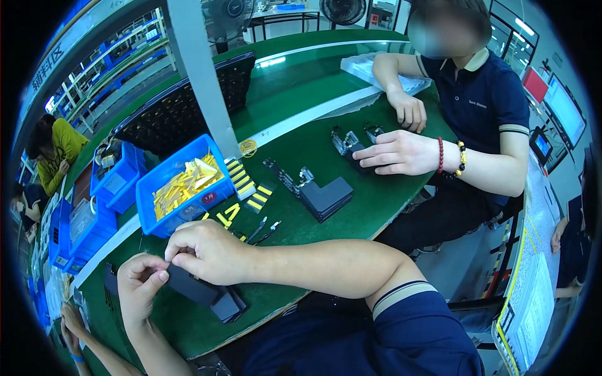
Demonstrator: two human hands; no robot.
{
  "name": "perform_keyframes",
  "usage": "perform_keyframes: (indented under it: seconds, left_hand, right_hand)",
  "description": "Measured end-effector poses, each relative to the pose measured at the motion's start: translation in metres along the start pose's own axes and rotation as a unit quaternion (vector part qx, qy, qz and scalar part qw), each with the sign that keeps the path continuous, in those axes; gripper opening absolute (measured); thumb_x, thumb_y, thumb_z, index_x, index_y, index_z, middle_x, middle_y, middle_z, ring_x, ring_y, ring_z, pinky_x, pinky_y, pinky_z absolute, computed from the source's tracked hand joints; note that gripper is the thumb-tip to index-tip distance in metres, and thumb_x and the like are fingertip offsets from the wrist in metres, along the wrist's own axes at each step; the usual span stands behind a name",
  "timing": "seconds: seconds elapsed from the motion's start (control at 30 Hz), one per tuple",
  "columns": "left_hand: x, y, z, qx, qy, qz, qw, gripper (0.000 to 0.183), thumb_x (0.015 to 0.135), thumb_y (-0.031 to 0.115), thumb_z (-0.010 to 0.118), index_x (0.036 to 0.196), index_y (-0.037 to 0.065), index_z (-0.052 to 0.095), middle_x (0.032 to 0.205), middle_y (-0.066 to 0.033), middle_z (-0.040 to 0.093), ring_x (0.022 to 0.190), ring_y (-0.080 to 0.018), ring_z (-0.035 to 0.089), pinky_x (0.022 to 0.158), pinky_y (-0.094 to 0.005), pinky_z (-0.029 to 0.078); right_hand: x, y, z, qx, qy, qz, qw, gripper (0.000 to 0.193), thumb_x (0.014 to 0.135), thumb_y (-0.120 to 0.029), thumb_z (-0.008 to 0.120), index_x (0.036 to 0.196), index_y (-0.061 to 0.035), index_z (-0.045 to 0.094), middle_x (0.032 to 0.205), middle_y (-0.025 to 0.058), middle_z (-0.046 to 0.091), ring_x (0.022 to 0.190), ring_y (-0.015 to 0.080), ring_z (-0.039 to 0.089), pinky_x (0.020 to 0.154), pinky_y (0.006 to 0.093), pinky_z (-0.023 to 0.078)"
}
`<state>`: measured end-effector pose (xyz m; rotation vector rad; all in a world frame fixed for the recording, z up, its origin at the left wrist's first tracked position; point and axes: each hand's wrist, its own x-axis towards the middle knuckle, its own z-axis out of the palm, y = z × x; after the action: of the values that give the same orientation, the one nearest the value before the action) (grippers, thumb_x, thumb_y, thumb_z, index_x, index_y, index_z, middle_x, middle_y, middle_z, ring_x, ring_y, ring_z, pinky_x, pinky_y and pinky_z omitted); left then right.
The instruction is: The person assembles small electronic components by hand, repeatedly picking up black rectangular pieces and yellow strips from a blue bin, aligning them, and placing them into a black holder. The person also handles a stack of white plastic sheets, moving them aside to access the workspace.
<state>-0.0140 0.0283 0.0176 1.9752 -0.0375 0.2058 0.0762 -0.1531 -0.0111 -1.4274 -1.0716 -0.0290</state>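
Note:
My left hand point(139, 282) and my right hand point(210, 249) meet above the near part of the green table, thumbs and fingers pinched close together. Whatever lies between the fingertips is too small to make out. Beneath and beside my hands lie dark flat black parts point(229, 306), partly covered by my right hand and forearm. Just beyond my right hand are loose yellow strips point(229, 215) and short black cables point(266, 233) with light ends.
A blue bin point(145, 216) of yellow pieces stands beyond my hands. Striped yellow-black sheets point(239, 177) lie beside it. Further right are stacked black L-shaped parts point(326, 197). A co-worker's hand point(401, 152) rests over similar parts. More blue bins point(116, 178) stand at left.

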Motion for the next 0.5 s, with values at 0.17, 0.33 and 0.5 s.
perform_keyframes:
  seconds: [0.17,0.33,0.5]
  left_hand:
    - [0.003,-0.005,-0.002,0.009,-0.009,-0.003,1.000,0.015,0.074,0.011,0.069,0.083,-0.001,0.066,0.077,-0.0024,0.061,0.069,-0.0079,0.054,0.061,-0.0210,0.041]
    - [0.005,-0.009,-0.005,-0.111,-0.056,-0.024,0.992,0.024,0.087,0.021,0.060,0.091,-0.002,0.066,0.080,-0.0043,0.063,0.068,-0.0090,0.054,0.062,-0.0219,0.044]
    - [0.004,-0.009,0.000,-0.132,-0.046,-0.054,0.989,0.020,0.084,0.019,0.064,0.087,-0.001,0.067,0.073,-0.0011,0.062,0.063,-0.0065,0.052,0.057,-0.0204,0.042]
  right_hand:
    - [0.001,0.011,0.003,-0.001,0.006,-0.009,1.000,0.008,0.078,-0.008,0.062,0.084,-0.0043,0.065,0.077,0.0089,0.061,0.070,0.0197,0.060,0.064,0.0307,0.047]
    - [0.002,0.000,0.002,0.097,-0.017,0.132,0.986,0.009,0.080,-0.007,0.060,0.084,-0.0014,0.066,0.073,0.0077,0.063,0.064,0.0106,0.059,0.059,0.0255,0.046]
    - [0.000,0.001,0.006,0.121,-0.030,0.176,0.977,0.009,0.078,-0.005,0.062,0.085,-0.0011,0.066,0.075,0.0065,0.064,0.063,0.0103,0.058,0.060,0.0246,0.047]
